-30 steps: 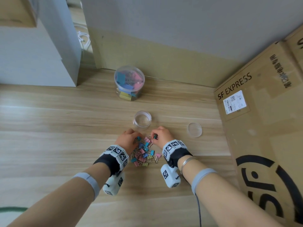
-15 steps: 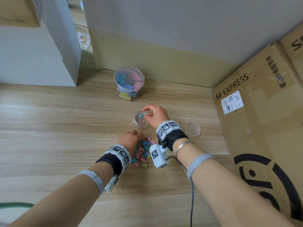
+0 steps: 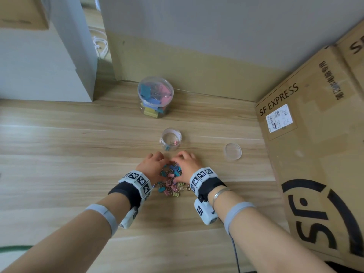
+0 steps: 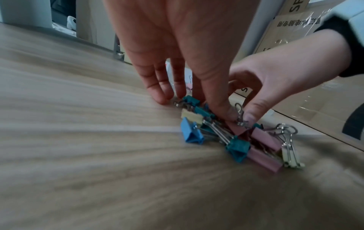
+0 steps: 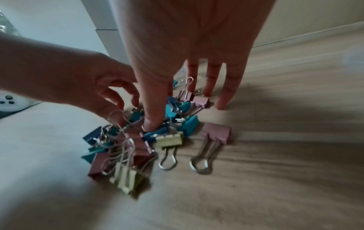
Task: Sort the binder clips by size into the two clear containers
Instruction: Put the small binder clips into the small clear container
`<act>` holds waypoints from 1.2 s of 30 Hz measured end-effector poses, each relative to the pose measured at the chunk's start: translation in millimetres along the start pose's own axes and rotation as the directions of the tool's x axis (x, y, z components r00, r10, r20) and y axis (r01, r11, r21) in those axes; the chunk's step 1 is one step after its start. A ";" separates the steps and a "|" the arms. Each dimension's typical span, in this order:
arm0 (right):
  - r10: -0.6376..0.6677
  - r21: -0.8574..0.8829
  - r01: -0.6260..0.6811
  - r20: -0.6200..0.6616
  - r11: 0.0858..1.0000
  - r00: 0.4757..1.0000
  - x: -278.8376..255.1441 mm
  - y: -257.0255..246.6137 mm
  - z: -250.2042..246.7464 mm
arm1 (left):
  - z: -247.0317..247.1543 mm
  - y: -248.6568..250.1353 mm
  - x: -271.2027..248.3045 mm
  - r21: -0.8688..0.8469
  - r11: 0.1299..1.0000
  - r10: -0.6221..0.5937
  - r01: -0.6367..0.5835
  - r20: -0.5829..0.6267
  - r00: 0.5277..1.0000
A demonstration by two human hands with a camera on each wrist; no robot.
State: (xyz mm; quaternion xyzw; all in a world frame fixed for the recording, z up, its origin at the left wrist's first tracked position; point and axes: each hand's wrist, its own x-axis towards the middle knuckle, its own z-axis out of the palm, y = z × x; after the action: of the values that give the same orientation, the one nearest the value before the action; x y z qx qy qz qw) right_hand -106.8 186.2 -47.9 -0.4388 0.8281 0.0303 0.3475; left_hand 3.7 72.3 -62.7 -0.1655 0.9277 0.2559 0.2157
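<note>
Currently both hands work in the pile of small binder clips [image 3: 171, 181] on the wooden table [image 3: 59, 154]. The left hand [image 3: 152, 166] has its fingers extended down, thumb and fingertips touching clips; whether it pinches one cannot be told. The right hand [image 3: 186, 164] likewise reaches in, thumb pressed into the pile (grip apparently not closed, though motion blur hinders judgement). Just beyond stands the small open jar [image 3: 170, 139] holding a few clips; farther back, the large lidded tub [image 3: 155, 96] of big clips. A loose lid [image 3: 232, 151] lies right.

Containers [image 3: 155, 97] two; lid [image 3: 232, 151] one; clips [image 3: 171, 181] roughly thirty.
</note>
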 end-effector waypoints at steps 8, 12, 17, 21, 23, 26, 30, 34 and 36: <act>-0.029 0.030 0.030 -0.042 0.999 0.999 1.4 6.3 0.1 | -9.2 1.0 1.1 0.093 0.995 0.020 -0.030 0.109 0.994; -0.031 0.081 0.036 -0.066 0.996 0.997 4.2 6.8 1.0 | -4.4 3.9 5.2 0.087 0.996 0.012 -0.020 0.089 0.996; -0.005 0.147 0.023 -0.118 0.989 0.993 3.9 10.7 1.8 | -3.9 0.6 6.3 0.042 0.999 -0.007 0.004 0.077 0.997; -0.027 0.020 0.028 -0.040 0.999 0.999 1.2 9.9 3.2 | -5.3 -0.3 3.6 0.076 0.995 0.053 -0.063 0.125 0.991; -0.040 -0.022 0.039 -0.036 0.999 0.999 2.4 8.0 4.3 | -4.8 1.9 3.0 0.100 0.993 0.047 -0.059 0.121 0.992; -0.054 -0.060 0.052 -0.031 0.997 0.998 5.3 6.8 4.0 | -0.8 6.7 3.1 0.110 0.993 0.040 -0.048 0.081 0.996; -0.060 -0.073 0.056 -0.047 0.996 0.997 7.4 8.5 4.1 | 3.0 8.8 4.6 0.098 0.995 0.010 -0.014 0.041 0.999; -0.072 0.010 0.073 -0.109 0.997 0.991 6.7 11.4 5.2 | 3.1 7.5 6.9 0.066 0.998 -0.005 0.004 0.013 1.000; -0.075 0.060 0.083 -0.127 0.995 0.989 5.5 13.1 5.0 | 2.6 6.4 7.6 0.026 1.000 -0.014 0.014 0.002 1.000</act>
State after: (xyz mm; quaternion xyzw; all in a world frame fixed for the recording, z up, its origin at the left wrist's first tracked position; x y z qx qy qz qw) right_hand -115.9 192.1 -58.3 -0.4608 0.8306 -0.0380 0.3104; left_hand -4.6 77.4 -65.9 -0.1686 0.9296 0.2424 0.2207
